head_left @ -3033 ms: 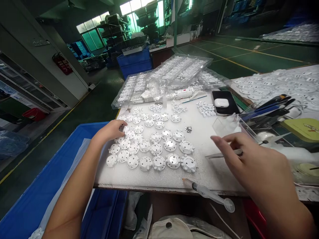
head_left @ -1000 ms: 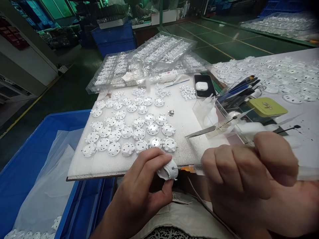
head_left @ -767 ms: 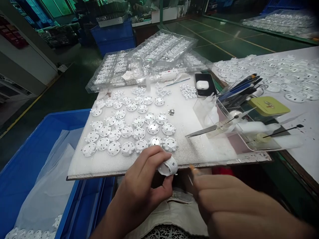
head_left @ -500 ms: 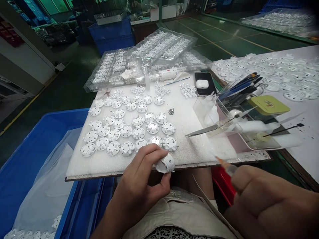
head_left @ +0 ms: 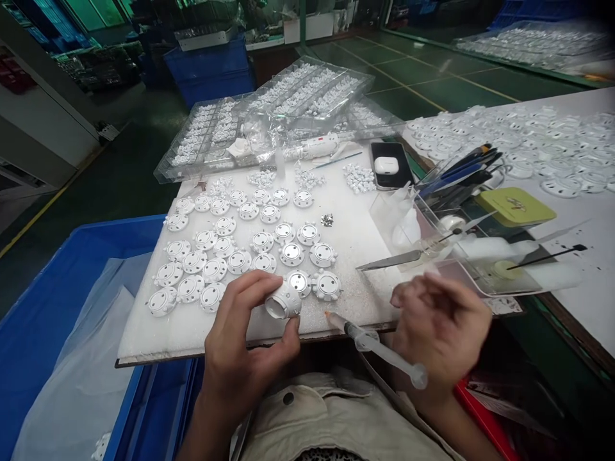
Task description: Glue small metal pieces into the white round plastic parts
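Between the thumb and fingers of my left hand [head_left: 250, 326] is a small white hollow round plastic part [head_left: 283, 299], its opening turned toward me. A syringe [head_left: 369, 342] with an orange tip lies over the front edge of the white foam sheet [head_left: 355, 294], its plunger end sticking out toward me. Just right of it, my right hand [head_left: 437, 326] is raised, slightly blurred, with fingers loosely bent and apart and nothing seen in them. Rows of white round parts [head_left: 239, 261] stand on the foam. Tweezers [head_left: 389, 260] lean out from a clear box [head_left: 461, 278].
Clear trays [head_left: 307, 86] of small white pieces stand at the back. Near them lie a phone [head_left: 391, 179] with a white earbud case [head_left: 385, 165]. A yellow tin [head_left: 516, 205] sits at right. A blue bin [head_left: 86, 256] is at left, a red container [head_left: 485, 416] below right.
My right hand has let go of the syringe, which now lies at the foam's front edge, and has moved left and up. My left hand has shifted left with the white part.
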Tool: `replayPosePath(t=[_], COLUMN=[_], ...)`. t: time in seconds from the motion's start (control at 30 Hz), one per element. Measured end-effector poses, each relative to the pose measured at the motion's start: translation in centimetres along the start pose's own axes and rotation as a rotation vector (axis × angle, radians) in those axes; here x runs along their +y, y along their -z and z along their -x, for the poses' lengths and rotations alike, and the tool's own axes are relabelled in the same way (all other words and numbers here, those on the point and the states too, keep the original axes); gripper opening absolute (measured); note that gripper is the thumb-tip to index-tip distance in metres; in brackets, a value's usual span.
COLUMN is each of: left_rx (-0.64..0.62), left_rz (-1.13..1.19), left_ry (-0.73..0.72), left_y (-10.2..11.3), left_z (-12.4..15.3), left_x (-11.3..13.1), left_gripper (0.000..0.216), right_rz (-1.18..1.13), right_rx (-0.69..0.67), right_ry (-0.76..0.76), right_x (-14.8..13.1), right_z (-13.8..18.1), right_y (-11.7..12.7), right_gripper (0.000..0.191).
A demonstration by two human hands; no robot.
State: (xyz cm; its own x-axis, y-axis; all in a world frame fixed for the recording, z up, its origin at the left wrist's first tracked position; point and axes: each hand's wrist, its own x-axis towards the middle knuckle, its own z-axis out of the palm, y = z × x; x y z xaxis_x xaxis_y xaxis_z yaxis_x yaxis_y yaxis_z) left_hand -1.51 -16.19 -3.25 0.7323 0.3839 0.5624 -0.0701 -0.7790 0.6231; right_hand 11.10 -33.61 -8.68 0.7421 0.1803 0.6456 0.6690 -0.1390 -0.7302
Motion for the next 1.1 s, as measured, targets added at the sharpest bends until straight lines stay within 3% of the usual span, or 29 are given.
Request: replayPosePath(t=[0.07,0.13,0.2,0.33,0.43,0.6,0.87,1.1], left_rx=[0.017,0.043,0.074,0.15,0.172,0.178,0.152,0.135], left_rz=[0.0,0.007,0.02,0.057,0.083,0.034,0.042,0.036], left_ry=[-0.011,-0.015,-0.005,0.014,0.033,-0.013,-0.01,0.002], left_y=[-0.6,-1.3,-2.0,-3.3,-3.8,-3.9,-3.7,-3.6], left_z=[-0.1,-0.2,-0.1,0.3,0.7,0.9,1.0,1.0], left_x=[-0.3,-0.7,-1.2,-2.2,-2.6,-2.9,-3.3,-3.1], left_gripper=[0.046,0.046,0.046,0.049,0.051,0.053,0.057,0.055], right_rz=[0.13,0.31,0.422,0.234,0.15,0.28,0.303,0.327], right_rx=[-0.049,-0.179,-0.211,-0.068,-0.173,-0.246,-0.379,-0.404], right_ry=[-0.014,0.072,0.192,0.152,0.106,0.318,0.426,0.458], right_x=[0.5,0.6,0.2,-1.0,-0.3,2.3,3.1,3.4], right_z=[-1.5,-2.9,-4.0,-5.6,-6.8,-7.6,-6.8,-6.7], right_y=[0.2,0.3,0.5,0.6,-0.6,-2.9,-2.9,-3.1], right_gripper=[0.035,0.015,0.003,0.015,0.023,0.022,0.032,0.035])
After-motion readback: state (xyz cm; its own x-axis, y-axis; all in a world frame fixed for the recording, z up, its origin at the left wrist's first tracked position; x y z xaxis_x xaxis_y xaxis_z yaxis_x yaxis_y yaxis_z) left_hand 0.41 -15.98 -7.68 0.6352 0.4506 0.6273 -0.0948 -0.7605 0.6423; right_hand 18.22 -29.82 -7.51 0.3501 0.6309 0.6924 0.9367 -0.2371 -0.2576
